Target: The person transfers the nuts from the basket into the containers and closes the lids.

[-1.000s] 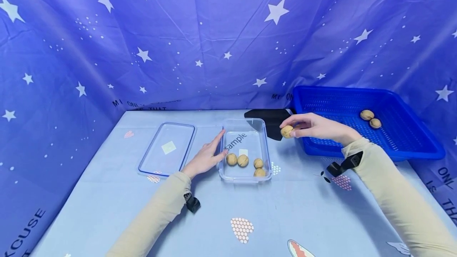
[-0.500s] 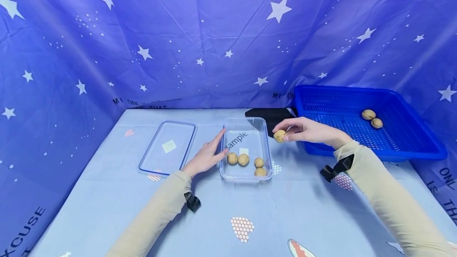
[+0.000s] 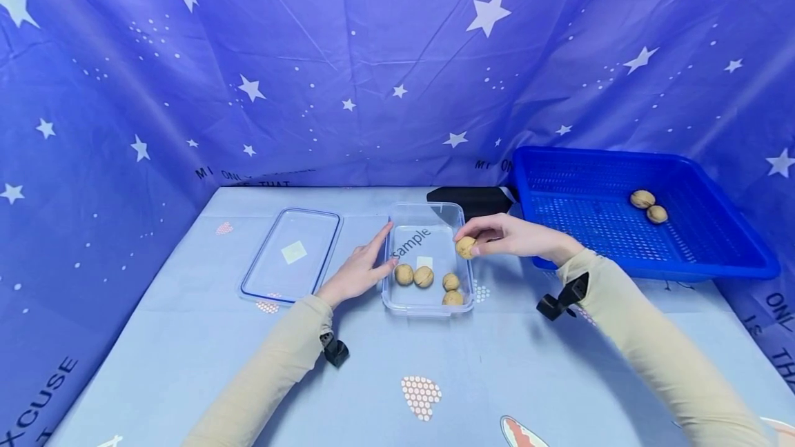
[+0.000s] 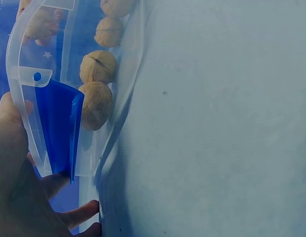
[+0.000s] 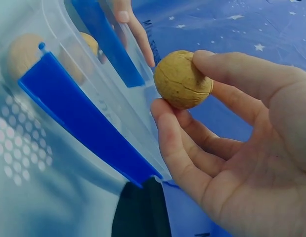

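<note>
Between thumb and fingers, my right hand (image 3: 512, 235) pinches a walnut (image 5: 182, 80) at the right rim of a clear plastic container (image 3: 428, 310). Inside that container, toward its near end, lie several walnuts (image 3: 424, 277); two sit side by side at the left and two in the near right corner. My left hand (image 3: 357, 274) rests against the container's left wall, its fingers fairly straight along the side. In the left wrist view, the thumb and fingers lie about a blue side flap (image 4: 59, 128) that hangs down.
A clear lid (image 3: 273, 274) with a blue seal lies left of the container. At the back right stands a blue perforated basket (image 3: 577, 226) holding two walnuts (image 3: 649, 206). A black patch (image 3: 472, 200) shows behind the container, before a starry blue curtain (image 3: 310, 74).
My right hand has carried the walnut leftward, from beside the blue basket to the container's right rim. My left hand has stayed at the container's left side.
</note>
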The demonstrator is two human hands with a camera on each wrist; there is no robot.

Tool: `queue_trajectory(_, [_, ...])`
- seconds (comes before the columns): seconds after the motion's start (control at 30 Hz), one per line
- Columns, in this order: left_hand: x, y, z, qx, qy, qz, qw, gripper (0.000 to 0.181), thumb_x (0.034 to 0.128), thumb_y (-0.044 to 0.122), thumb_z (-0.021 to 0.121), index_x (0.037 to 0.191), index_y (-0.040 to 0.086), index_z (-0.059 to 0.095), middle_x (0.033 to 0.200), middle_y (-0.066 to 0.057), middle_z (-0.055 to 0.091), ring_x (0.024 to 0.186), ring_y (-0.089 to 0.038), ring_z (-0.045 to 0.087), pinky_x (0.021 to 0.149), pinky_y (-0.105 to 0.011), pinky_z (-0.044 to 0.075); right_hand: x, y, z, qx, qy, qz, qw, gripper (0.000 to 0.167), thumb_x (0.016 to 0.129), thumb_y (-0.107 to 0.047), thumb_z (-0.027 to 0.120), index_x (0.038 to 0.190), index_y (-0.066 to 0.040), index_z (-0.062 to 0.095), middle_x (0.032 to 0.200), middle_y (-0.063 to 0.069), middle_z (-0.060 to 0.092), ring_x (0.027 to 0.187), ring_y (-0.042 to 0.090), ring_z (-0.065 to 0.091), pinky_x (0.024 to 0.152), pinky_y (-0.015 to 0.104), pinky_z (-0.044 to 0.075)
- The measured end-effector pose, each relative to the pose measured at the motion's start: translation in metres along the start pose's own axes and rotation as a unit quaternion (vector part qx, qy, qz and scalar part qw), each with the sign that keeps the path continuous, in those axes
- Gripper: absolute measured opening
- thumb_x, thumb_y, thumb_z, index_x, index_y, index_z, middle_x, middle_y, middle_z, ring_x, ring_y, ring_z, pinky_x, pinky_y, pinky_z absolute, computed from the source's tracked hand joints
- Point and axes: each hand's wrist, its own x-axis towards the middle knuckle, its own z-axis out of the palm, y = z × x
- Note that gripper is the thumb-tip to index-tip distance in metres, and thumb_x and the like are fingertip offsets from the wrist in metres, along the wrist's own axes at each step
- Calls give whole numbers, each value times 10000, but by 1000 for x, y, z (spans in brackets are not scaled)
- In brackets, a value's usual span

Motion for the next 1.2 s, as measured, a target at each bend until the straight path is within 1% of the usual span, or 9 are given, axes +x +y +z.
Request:
queue_trajectory(0.07, [0,0,0,4,15,-11,10000,732,1005,368,485,1571,245,37,1585,-56,164,1381,-406,266,1127,-579,107,3,1,3,58,-59,-23,10000,329,953,-64,601,1267,27,561,1134,120,624,968,234,603,839,313,520])
queue_trajectory(0.2, [0,0,1,-12,65,-14,10000,737,997,369,497,1572,223,59,1583,-63,177,1363,-444,282,1094,-627,173,8,2,9,140,-95,97,9998,343,947,-71,603,1274,25,562,1199,124,603,1013,251,595,849,326,519])
queue_trajectory(0.33, [-1,1,0,-23,72,-56,10000,734,998,378,496,1572,214,68,1583,-57,181,1351,-460,291,1060,-655,225,14,3,15,213,-125,118,9996,350,942,-63,600,1276,33,560,1259,182,566,1067,294,575,864,352,519])
queue_trajectory(0.53, [-1,1,0,-3,91,-29,10000,733,999,378,491,1572,209,66,1581,-64,184,1354,-455,289,1077,-645,198,22,5,20,71,31,-6,10000,351,939,-20,577,1281,56,551,1246,189,580,1051,309,585,846,397,528])
queue_trajectory(0.63, [-1,1,0,19,52,-65,10000,733,999,401,477,1572,218,58,1582,-55,179,1362,-446,280,1089,-629,186,24,6,21,64,178,34,9998,351,937,-1,565,1280,69,549,1247,227,573,1065,372,567,861,378,519])
queue_trajectory(0.8, [-1,1,0,4,47,-58,10000,730,1000,399,476,1572,217,60,1582,-52,181,1356,-450,289,1087,-628,194,21,6,19,127,399,171,9990,354,929,-3,573,1272,81,553,1259,296,544,1115,427,536,879,327,507])
queue_trajectory(0.9, [0,1,1,-10,75,-40,10000,725,1003,378,485,1572,215,67,1581,-54,186,1350,-454,299,1086,-629,195,17,6,17,86,514,251,9983,334,938,2,556,1262,83,556,1240,288,559,1060,422,553,851,364,519])
queue_trajectory(1.03, [1,-1,2,-11,84,-47,10000,720,1006,370,486,1572,221,65,1581,-52,186,1354,-449,294,1103,-615,161,10,4,12,57,701,418,9966,305,957,-11,531,1253,51,572,1221,255,579,1021,414,559,814,428,530])
queue_trajectory(1.2, [0,-1,2,-14,94,-16,10000,723,1007,381,479,1572,213,60,1579,-59,190,1355,-449,293,1111,-608,140,2,2,6,60,880,644,9940,299,970,-55,542,1251,41,576,1218,252,587,1068,413,557,832,457,522])
